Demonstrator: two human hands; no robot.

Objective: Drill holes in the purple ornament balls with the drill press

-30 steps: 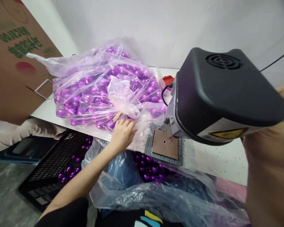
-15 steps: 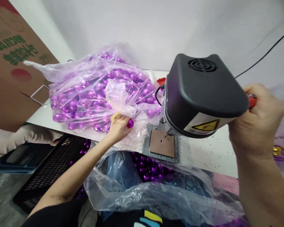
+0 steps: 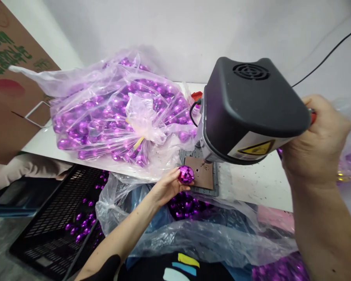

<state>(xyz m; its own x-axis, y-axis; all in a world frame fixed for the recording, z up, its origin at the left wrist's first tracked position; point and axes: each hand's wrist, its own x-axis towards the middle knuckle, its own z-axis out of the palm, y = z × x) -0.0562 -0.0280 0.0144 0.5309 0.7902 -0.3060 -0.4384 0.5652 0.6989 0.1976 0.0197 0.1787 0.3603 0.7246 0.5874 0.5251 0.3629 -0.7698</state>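
My left hand (image 3: 172, 185) is closed around a purple mirrored ball (image 3: 186, 174), its faceted side facing up. The ball is at the left front edge of a brown square board (image 3: 206, 177) with a small hole in it. That board lies on the grey slotted base (image 3: 217, 191) of a bench machine with a black housing (image 3: 251, 109). On the right, my right hand (image 3: 317, 136) is wrapped around the machine's red handle (image 3: 312, 116), most of which is hidden by my fingers. The housing covers the machine's working end.
A tied clear bag (image 3: 105, 113) of purple balls fills the table's left side. Below it stands a black crate (image 3: 38, 234) with loose purple balls. Clear plastic sheeting (image 3: 210, 234) hangs over my lap. At left is a cardboard box (image 3: 14, 97). Dark shavings dot the white table (image 3: 257, 183).
My left hand has moved right and toward me, from beside the bag's knot to the board's edge, carrying the purple ball. My right hand has stayed on the handle.
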